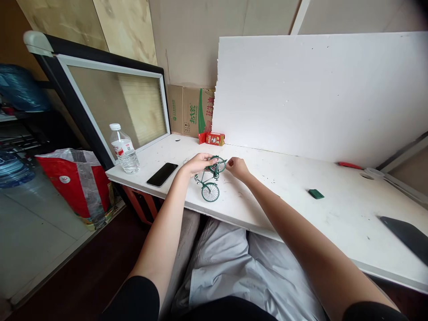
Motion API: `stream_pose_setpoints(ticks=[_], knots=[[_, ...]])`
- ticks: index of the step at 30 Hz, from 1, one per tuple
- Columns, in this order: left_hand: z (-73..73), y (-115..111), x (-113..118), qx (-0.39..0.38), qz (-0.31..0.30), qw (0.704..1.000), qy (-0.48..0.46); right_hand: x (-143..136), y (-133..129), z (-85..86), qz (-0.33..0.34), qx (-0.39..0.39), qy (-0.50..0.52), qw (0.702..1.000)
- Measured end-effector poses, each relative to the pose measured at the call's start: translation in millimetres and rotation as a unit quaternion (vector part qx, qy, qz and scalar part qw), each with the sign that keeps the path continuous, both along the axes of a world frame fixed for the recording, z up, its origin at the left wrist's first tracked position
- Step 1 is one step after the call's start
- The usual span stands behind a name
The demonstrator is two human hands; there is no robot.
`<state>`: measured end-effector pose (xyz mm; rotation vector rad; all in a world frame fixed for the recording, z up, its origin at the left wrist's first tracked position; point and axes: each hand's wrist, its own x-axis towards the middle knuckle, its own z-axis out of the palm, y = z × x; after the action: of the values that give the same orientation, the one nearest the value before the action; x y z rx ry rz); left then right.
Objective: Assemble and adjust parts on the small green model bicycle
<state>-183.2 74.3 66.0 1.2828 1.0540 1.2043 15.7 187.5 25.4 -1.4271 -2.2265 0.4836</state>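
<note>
One phone (pixel 162 174) lies near the bottle (pixel 125 154); left hand (pixel 199 163) pinches small bicycle (pixel 216 175), right hand (pixel 238 169) curls, contents unclear.

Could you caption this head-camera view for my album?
Two bare hands at a small green model bicycle, the left holding it, the right beside its wheel.

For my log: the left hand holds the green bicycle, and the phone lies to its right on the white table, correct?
No: the head view shows the phone left of the bicycle. The left hand does hold it, and the phone is on the white table.
</note>
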Motion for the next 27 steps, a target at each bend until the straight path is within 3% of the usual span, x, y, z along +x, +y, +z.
stream_pose_setpoints(ticks=[7, 9, 13, 16, 20, 27], knots=[[3.2, 2.0, 21.8, 0.075, -0.001, 0.997, 0.001, 73.6, -45.5, 12.5, 0.015, -0.043, 0.165, 0.985], [8.6, 0.5, 32.9, 0.119, 0.021, 0.993, 0.009, 95.4, -62.0, 14.9, 0.005, -0.067, 0.262, 0.963], [19.6, -5.1, 57.8, 0.183, 0.057, 0.981, 0.026, 128.1, -98.2, 23.6, 0.020, -0.120, 0.346, 0.930], [22.5, -11.0, 78.8, 0.206, 0.073, 0.975, 0.044, 139.4, -124.0, 35.1, 0.049, -0.132, 0.388, 0.911], [22.0, -21.8, 109.1, 0.234, 0.083, 0.966, 0.064, 141.4, -148.2, 50.8, 0.102, -0.129, 0.380, 0.910], [26.1, -40.1, 142.2, 0.249, 0.079, 0.964, 0.049, 140.3, -155.4, 55.7, 0.138, -0.087, 0.403, 0.901]])
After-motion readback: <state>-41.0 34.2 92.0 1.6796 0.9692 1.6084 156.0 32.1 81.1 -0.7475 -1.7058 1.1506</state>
